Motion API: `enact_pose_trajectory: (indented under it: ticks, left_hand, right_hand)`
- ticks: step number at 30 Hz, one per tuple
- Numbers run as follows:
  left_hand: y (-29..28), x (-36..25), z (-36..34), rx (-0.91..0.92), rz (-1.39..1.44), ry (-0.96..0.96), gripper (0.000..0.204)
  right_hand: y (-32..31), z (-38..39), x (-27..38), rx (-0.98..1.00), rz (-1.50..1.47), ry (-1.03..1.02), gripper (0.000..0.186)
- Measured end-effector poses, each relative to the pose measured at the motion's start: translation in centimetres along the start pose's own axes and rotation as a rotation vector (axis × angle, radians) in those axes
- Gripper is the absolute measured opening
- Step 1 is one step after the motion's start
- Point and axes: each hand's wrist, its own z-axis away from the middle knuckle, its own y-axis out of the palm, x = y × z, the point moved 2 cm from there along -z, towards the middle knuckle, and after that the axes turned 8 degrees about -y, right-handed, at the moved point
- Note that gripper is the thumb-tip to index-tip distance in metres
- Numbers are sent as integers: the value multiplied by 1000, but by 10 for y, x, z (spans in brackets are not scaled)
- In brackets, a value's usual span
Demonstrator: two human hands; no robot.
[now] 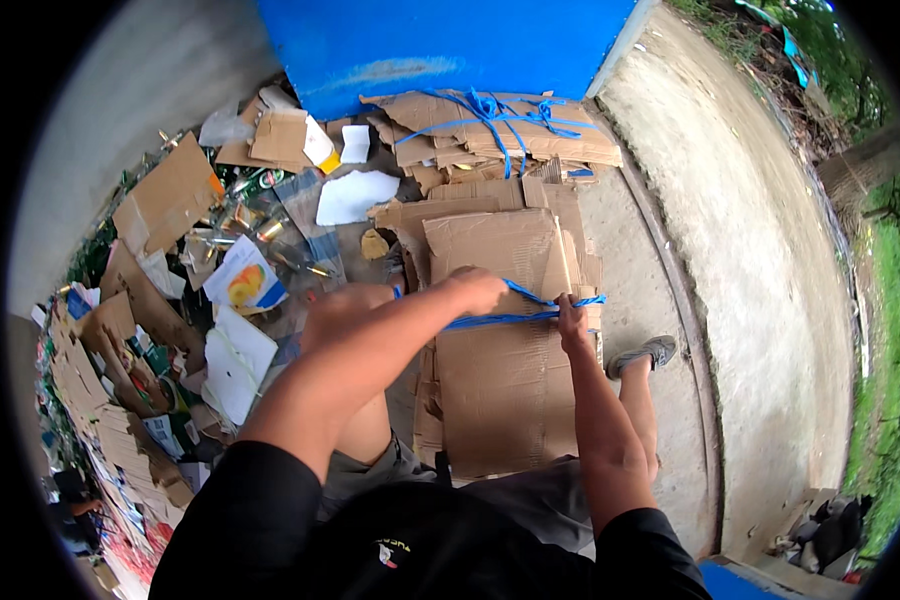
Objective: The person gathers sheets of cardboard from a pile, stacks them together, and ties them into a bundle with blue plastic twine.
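Observation:
A stack of flattened cardboard lies between my legs, with a blue strap running across its top. My left hand is closed over the middle of the stack, slightly blurred, and a length of the strap runs from it to the right. At the stack's right edge, my right hand pinches the strap, and a short end sticks out beyond the fingers. Part of the strap is hidden behind my left forearm.
Beyond the stack lies a cardboard bundle tied with blue strap, against a blue panel. Loose cardboard, bottles and a white sheet litter the left. A raised concrete strip runs along the right. Another person is at the far lower left.

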Motion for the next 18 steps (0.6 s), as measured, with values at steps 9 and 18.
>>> enact_pose_trajectory:
  ticks: [9,18]
  left_hand:
    - [109,-17,-104,-147,318,200,38]
    - [106,-30,-104,164,562,162,31]
  right_hand:
    - [3,12,21,145,61,-266,28]
    - [0,17,26,152,-77,-153,24]
